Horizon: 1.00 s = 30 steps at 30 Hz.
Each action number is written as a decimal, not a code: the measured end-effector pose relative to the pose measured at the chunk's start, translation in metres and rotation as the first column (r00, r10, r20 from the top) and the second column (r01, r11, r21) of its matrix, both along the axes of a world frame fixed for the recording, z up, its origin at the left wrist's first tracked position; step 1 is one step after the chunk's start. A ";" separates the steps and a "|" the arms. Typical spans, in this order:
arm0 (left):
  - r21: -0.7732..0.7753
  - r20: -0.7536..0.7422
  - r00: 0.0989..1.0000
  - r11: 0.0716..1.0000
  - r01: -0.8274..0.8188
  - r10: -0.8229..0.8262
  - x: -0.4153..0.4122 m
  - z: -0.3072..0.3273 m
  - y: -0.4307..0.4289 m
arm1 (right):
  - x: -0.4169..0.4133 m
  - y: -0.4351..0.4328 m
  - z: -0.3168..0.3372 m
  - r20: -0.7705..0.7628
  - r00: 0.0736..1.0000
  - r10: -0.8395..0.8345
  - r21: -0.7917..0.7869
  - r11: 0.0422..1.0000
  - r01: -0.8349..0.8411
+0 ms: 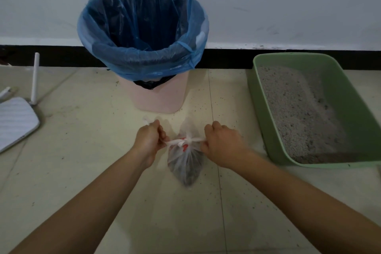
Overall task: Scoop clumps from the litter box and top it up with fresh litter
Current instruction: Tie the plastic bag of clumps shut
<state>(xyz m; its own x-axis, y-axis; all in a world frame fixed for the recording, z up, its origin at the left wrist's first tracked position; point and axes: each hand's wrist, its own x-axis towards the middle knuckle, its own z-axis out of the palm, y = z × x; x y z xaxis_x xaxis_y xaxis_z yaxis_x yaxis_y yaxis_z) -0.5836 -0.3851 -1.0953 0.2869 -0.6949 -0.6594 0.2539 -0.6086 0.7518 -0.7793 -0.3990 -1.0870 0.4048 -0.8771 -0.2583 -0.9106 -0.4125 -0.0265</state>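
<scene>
My left hand (149, 143) and right hand (221, 146) are both curled tight, each pinching one twisted tail of the clear bag (185, 163). I pull the tails apart toward nine and three o'clock so the knot (184, 141) between them cinches down over the dark clumps inside. The bag's belly sags at six o'clock from the knot; whether it touches the floor (82, 150) I cannot tell. I hold it low and square in front of me so nothing scatters if the neck slips. Near at twelve o'clock stands the pink bin (160, 99), its blue liner (144, 27) folded wide over the rim, which I judge is where the tied bag belongs. The green litter box (266, 109) sits at two o'clock, apart from my hands. Its grey litter (299, 113) lies low against the walls, so topping up looks not yet done. A white router (14, 121) lies off at nine o'clock.
</scene>
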 end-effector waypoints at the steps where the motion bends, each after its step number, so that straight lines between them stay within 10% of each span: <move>1: 0.034 0.068 0.997 0.999 0.043 -0.045 0.004 -0.004 0.004 | -0.005 0.000 -0.003 0.153 0.982 -0.109 0.074 0.992 0.098; 4: 0.152 0.139 0.983 0.984 0.096 -0.118 0.009 -0.019 0.013 | -0.013 0.003 -0.015 0.479 0.802 -0.357 0.309 0.924 0.227; 7: 0.205 0.000 0.995 0.974 0.099 -0.101 0.008 -0.019 0.015 | -0.007 0.011 -0.016 0.492 0.788 -0.370 0.383 0.905 0.186; 12: 0.178 -0.108 0.982 0.969 0.174 -0.156 -0.003 0.000 0.017 | 0.000 0.014 -0.022 0.390 0.907 -0.158 0.176 0.980 0.095; 19: -0.294 0.281 0.947 0.925 0.242 -0.158 -0.001 0.072 0.008 | -0.017 0.013 0.026 0.756 0.650 -0.085 -0.121 0.956 0.266; 25: -0.614 0.787 0.359 0.584 0.531 0.502 0.017 0.129 -0.017 | -0.018 -0.024 0.112 0.933 0.337 0.127 -0.299 0.795 0.528; 30: -0.267 0.949 -0.026 0.841 0.470 0.315 0.037 0.123 -0.056 | 0.013 -0.071 0.180 0.971 0.095 0.221 -0.236 0.793 0.561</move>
<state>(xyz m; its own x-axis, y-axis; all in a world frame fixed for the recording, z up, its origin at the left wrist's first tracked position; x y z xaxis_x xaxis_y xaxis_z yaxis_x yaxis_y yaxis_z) -0.5462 -0.4407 -0.9721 0.2475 -0.7838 0.5696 -0.9559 -0.1017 0.2754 -0.7666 -0.4700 -0.9069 -0.2415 -0.7528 0.6124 -0.2960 -0.5438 -0.7853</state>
